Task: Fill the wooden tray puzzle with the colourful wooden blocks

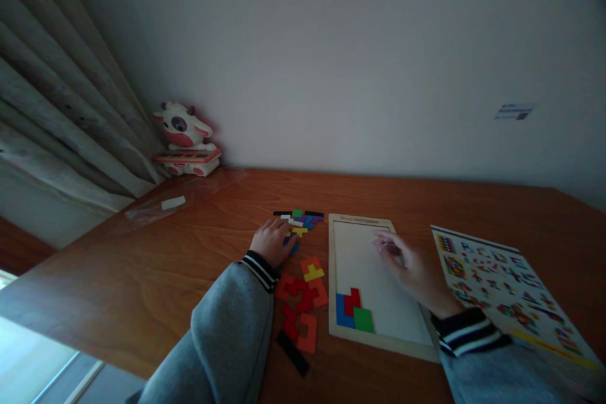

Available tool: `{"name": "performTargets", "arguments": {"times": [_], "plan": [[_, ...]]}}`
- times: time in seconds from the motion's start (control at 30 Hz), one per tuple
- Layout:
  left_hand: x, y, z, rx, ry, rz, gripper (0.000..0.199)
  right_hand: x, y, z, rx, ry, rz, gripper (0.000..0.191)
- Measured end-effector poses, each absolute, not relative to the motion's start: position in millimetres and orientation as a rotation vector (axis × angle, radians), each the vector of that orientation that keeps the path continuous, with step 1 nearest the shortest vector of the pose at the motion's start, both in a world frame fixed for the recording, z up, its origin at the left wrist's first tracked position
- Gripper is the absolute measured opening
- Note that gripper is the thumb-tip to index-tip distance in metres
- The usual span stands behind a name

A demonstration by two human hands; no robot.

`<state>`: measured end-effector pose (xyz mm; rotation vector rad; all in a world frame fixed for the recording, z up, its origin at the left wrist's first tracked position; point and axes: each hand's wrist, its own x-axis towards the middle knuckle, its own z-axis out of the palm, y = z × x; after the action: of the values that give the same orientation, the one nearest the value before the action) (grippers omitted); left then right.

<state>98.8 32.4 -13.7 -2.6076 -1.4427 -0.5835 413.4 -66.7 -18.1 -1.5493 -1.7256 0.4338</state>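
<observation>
Puzzle pieces (308, 298) lie beside and beyond the left hand (273, 243), palm down; whether it grips one, I can't tell. The right hand (411, 269), blurred and loosely curled, is above the puzzle board (353, 252); I can't tell if it holds anything. On the board, left of that hand, sit blue, red and green pieces (349, 308); rightward lies a printed sheet (509, 278).

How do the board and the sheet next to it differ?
The board is mostly plain and pale, while the sheet is covered in small colourful printed pictures. The board has loose blocks in its near left corner; the sheet shows none. The board has a rim; the sheet shows none. Both lie on the table.
</observation>
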Motion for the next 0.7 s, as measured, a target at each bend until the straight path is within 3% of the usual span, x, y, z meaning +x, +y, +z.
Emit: {"name": "performTargets", "arguments": {"times": [0.33,0.7], "plan": [[102,31,-22,-2.616,-1.424,-0.705,0.017,415,-74,-33,-1.557,-1.799,0.243,0.035],[103,31,-20,-2.61,-1.453,-0.708,0.02,408,-76,-28,-1.536,-1.814,0.22,0.033]]}}
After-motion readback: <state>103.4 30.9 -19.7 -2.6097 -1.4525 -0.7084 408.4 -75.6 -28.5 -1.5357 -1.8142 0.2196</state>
